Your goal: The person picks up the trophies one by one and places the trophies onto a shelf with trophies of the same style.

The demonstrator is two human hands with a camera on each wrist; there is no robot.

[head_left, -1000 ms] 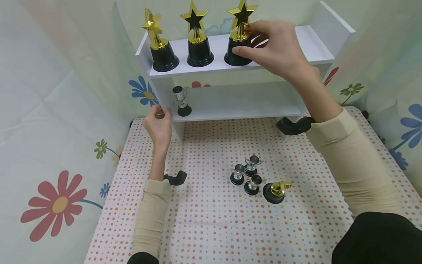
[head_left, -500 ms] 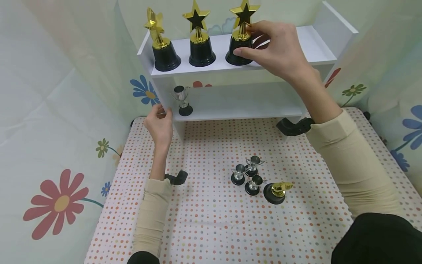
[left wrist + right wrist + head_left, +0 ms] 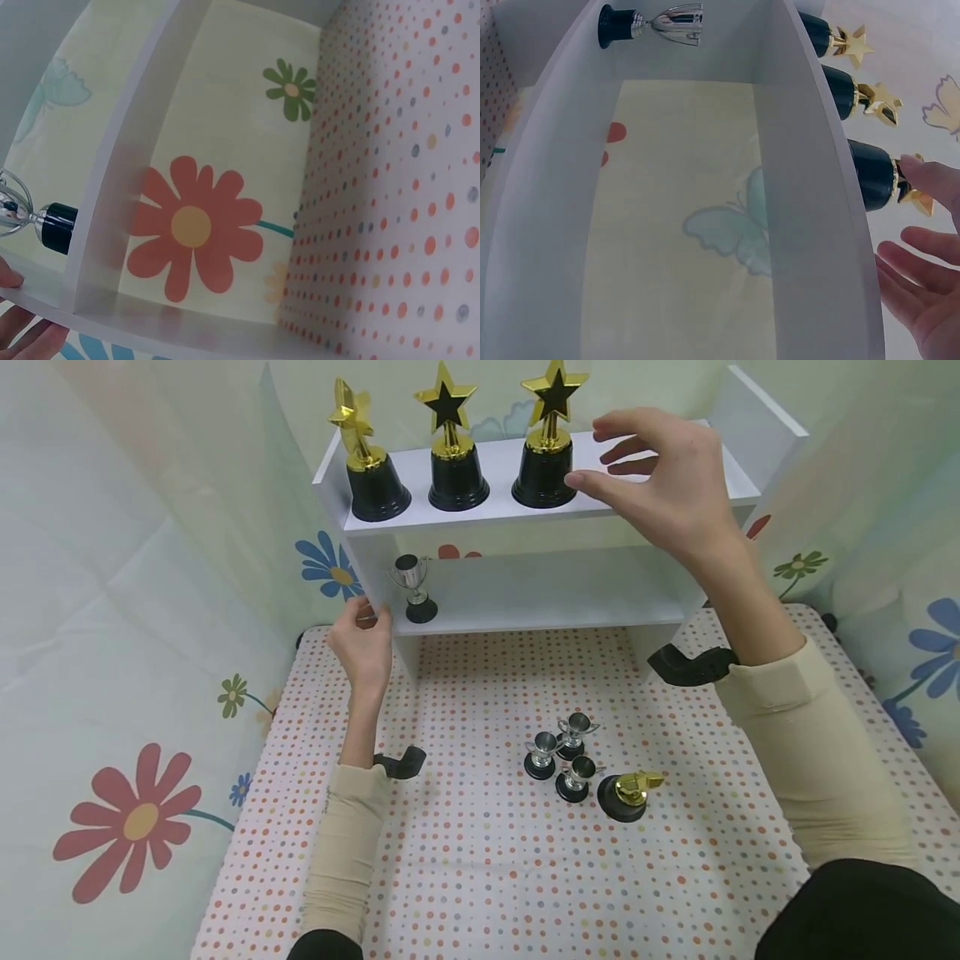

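On the top board of a white shelf (image 3: 525, 593) stand three gold star trophies with black bases: a left one (image 3: 377, 489), a middle one (image 3: 457, 477) and a right one (image 3: 543, 477). My right hand (image 3: 675, 485), fingers spread and holding nothing, is beside the right star trophy, thumb tip at its base's edge in the head view. My left hand (image 3: 363, 643) grips the shelf's left side panel, with the thumb (image 3: 9, 276) inside and the other fingers outside. Near that hand, a small silver cup trophy (image 3: 416, 593) stands at the lower board's left end.
Three small silver cup trophies (image 3: 542, 756) stand grouped on the dotted tabletop (image 3: 465, 860) in front of the shelf. Right of them is a gold-topped trophy (image 3: 624, 799) with a black base. A flower-patterned curtain (image 3: 150, 610) hangs around the table.
My right hand has let go of the right star trophy and moved right, its fingers opening. The trophy stays upright on the top board. My left hand keeps its grip on the side panel.
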